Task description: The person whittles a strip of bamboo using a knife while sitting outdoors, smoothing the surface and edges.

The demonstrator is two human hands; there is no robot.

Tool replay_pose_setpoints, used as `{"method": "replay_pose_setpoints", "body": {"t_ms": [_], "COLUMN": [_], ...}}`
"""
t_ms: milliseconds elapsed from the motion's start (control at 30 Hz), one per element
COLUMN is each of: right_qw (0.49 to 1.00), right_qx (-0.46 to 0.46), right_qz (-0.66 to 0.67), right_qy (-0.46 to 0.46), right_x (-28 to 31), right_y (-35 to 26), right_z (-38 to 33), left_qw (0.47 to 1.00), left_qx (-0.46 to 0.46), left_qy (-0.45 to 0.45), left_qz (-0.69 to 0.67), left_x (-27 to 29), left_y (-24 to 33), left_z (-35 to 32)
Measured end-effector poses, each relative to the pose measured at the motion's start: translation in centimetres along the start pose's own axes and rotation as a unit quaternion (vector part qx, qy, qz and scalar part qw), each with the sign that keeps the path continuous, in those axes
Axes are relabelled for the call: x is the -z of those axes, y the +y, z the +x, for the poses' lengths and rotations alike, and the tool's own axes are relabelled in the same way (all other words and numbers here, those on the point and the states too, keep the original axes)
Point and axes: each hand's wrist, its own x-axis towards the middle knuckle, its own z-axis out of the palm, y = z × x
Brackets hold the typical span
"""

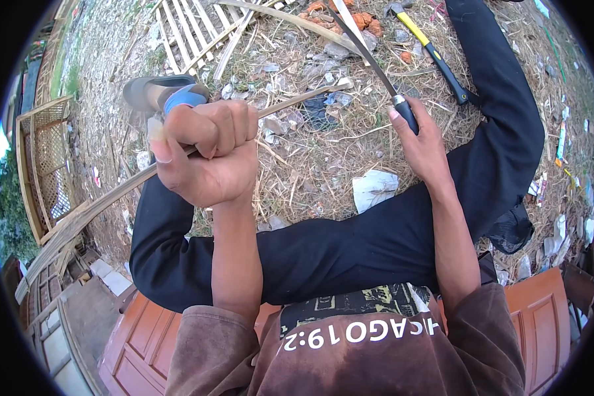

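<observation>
My left hand [211, 152] is closed in a fist around a long, thin strip of split wood or bamboo [122, 188]. The strip slants from the lower left, through my fist, to a tip past the middle of the ground. My right hand [424, 146] grips the black handle of a long-bladed knife [378, 71]. Its dark, narrow blade points up and to the left, away from me. The blade and the strip's tip look apart, though their depth is hard to judge.
A tool with a yellow and black handle [435, 56] lies near my right leg. Pale slats [195, 30] lie crossed at the top left. A framed lattice panel [49, 162] stands far left. Stones, straw and a white scrap [374, 190] litter the ground between my legs.
</observation>
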Motion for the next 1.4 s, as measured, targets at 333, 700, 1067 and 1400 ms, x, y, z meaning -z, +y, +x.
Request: {"method": "replay_pose_setpoints", "body": {"t_ms": [333,700,1067,1400], "right_qw": [1.000,0.958,0.914,0.926], "right_qx": [-0.001,0.209,0.272,0.202], "right_qz": [-0.021,-0.095,-0.205,-0.198], "right_qy": [-0.002,-0.174,-0.218,-0.251], "right_x": [0.1,-0.1,-0.6,0.1], "right_y": [-0.4,-3.4,-3.5,-1.5], "right_z": [-0.3,-1.4,0.3,1.4], "left_qw": [1.000,0.991,0.986,0.986], "left_qx": [-0.018,-0.040,-0.046,-0.032], "left_qy": [0.001,0.013,0.037,0.037], "left_qz": [0.004,0.127,0.153,0.158], "left_x": [-0.9,-2.5,-3.2,-3.3], "left_y": [-1.2,-0.3,-0.6,-0.5], "left_z": [-1.1,-7.1,-8.2,-8.9]}}
